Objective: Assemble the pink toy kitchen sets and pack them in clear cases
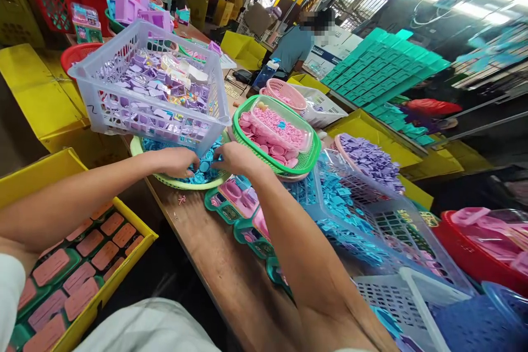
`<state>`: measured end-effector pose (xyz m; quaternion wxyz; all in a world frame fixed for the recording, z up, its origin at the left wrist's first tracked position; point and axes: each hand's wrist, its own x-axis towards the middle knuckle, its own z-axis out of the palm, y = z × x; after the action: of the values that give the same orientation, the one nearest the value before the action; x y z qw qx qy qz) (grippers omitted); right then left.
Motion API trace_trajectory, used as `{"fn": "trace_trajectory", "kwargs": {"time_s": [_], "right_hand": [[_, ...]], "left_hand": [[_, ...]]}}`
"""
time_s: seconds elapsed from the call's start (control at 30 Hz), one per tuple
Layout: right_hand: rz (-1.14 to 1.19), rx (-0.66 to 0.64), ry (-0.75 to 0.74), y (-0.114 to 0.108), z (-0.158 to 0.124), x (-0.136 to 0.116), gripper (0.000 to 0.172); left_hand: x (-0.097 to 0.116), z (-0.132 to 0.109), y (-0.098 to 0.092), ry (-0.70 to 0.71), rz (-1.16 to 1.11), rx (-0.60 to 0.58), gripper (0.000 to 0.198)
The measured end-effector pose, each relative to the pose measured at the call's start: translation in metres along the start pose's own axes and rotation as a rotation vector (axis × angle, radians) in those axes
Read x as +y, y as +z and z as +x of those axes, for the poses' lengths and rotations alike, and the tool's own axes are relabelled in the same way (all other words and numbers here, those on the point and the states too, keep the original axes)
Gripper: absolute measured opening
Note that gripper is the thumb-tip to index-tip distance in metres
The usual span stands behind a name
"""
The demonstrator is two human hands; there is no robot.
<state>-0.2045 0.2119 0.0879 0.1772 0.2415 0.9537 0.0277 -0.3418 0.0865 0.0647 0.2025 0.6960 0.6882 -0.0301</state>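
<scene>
Both my hands reach into a light green round basket (165, 180) full of small blue plastic pieces (202, 168). My left hand (175, 160) is curled, fingers down among the pieces. My right hand (235, 158) is also curled, fingertips pinched on the blue pieces beside the left. What each hand holds is hidden under the fingers. A lilac basket (103, 104) of purple parts rests tilted over the green basket's far side. Teal toy trays with pink insets (231, 201) lie under my right forearm on the wooden table (214, 264).
A green basket of pink parts (307, 157) stands right of my hands. Clear baskets of blue pieces (350, 220) and purple pieces (371, 159) lie further right. A yellow bin of pink-lidded trays (124, 261) sits at my left. Another person (295, 47) works at the back.
</scene>
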Motion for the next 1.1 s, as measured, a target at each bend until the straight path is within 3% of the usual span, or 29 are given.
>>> {"fn": "trace_trajectory", "kwargs": {"time_s": [0.13, 0.3, 0.47, 0.57, 0.67, 0.77, 0.9, 1.1], "right_hand": [[0.269, 0.176, 0.01, -0.009, -0.026, 0.018, 0.034], [0.566, 0.283, -0.067, -0.007, -0.061, 0.034, 0.038], [0.394, 0.353, 0.081, -0.001, -0.056, 0.026, 0.031], [0.231, 0.242, 0.035, 0.001, -0.038, 0.004, 0.026], [0.036, -0.037, -0.104, 0.004, -0.018, -0.019, 0.03], [-0.13, -0.188, -0.183, 0.007, 0.001, -0.033, 0.035], [-0.128, -0.226, -0.254, 0.011, 0.016, -0.037, 0.035], [-0.005, -0.16, -0.26, 0.01, 0.012, -0.02, 0.029]], "left_hand": [[0.019, 0.011, -0.001, 0.006, 0.054, -0.046, 0.05], [0.026, 0.013, -0.007, 0.009, 0.094, -0.1, 0.044], [0.023, -0.005, -0.018, -0.094, 0.231, -0.094, 0.037], [0.018, -0.012, -0.021, -0.187, 0.176, -0.064, 0.034], [0.009, -0.011, -0.017, -0.167, -0.069, 0.055, 0.026], [0.002, -0.009, -0.008, -0.191, -0.615, 0.105, 0.032], [0.002, -0.011, 0.0, -0.368, -1.245, 0.076, 0.037], [0.0, -0.01, 0.002, -0.404, -1.412, 0.015, 0.039]]}}
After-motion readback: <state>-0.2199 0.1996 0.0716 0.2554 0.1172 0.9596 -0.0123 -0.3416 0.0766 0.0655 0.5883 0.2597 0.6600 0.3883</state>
